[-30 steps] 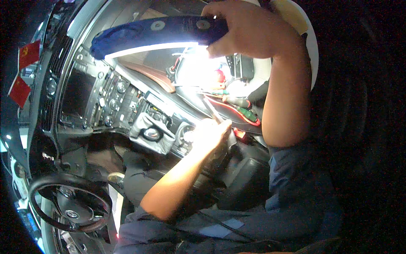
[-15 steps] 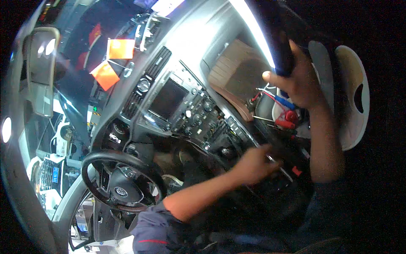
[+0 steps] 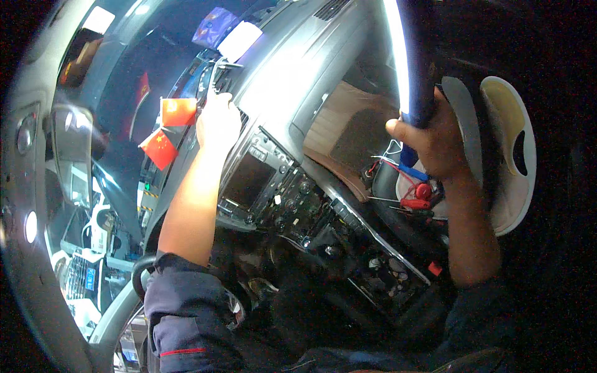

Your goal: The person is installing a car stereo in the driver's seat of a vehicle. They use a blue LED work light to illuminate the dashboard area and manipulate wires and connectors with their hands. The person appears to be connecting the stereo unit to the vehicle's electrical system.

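My right hand point(image 3: 435, 146) grips the handle of a long work light point(image 3: 399, 62), its bright strip running upward and its thumb along the side. My left hand point(image 3: 217, 127) has reached onto the top of the dashboard point(image 3: 273, 81). Its fingers are curled beside a metal piece point(image 3: 214, 78) among loose items there; glare hides what they hold, if anything. Two small red flags point(image 3: 178, 112) stand just left of that hand. Below it, the centre console point(image 3: 292, 199) has its trim off, with a dark screen point(image 3: 249, 186) and exposed fittings.
On the passenger seat side lie tools with red parts point(image 3: 415, 202) and a blue handle point(image 3: 413, 173). A pale, curved panel with a dark slot point(image 3: 528, 155) is at the right. The steering wheel point(image 3: 143, 273) is partly behind my left arm. The rear-view mirror point(image 3: 71, 149) hangs at left.
My left hand has moved from the lower centre console up and left onto the dashboard top. My right hand keeps hold of the work light, which has tilted more upright. The view has shifted.
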The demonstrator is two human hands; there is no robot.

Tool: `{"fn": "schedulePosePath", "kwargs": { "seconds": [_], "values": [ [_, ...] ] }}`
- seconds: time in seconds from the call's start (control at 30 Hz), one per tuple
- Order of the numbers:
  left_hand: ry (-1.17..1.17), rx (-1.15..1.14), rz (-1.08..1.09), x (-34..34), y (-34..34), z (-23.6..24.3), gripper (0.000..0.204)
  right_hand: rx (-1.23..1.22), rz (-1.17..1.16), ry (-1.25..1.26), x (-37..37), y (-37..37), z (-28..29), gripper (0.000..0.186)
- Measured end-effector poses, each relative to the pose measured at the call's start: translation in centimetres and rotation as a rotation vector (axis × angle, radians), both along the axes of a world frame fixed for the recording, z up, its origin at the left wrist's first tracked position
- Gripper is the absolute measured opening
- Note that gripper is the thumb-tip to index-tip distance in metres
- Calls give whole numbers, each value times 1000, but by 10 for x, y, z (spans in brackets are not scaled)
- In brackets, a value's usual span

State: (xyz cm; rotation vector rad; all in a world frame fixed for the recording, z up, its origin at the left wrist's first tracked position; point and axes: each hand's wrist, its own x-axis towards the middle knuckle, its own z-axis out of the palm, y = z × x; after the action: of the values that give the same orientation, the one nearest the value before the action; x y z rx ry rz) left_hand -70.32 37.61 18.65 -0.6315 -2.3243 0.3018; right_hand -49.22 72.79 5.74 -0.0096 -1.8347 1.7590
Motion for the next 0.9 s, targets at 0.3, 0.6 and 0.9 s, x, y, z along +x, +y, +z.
{"fn": "schedulePosePath", "kwargs": {
  "seconds": [0.3,0.6,0.9],
  "values": [
    [-160,-158,475,-72,29,-9,91,63,33,61,1,3,2,43],
    [100,-370,338,-61,17,-2,25,71,67,55,0,-7,-2,41],
    [127,-455,118,-63,-1,17,16,127,105,82,3,-11,3,49]
  ]
}}
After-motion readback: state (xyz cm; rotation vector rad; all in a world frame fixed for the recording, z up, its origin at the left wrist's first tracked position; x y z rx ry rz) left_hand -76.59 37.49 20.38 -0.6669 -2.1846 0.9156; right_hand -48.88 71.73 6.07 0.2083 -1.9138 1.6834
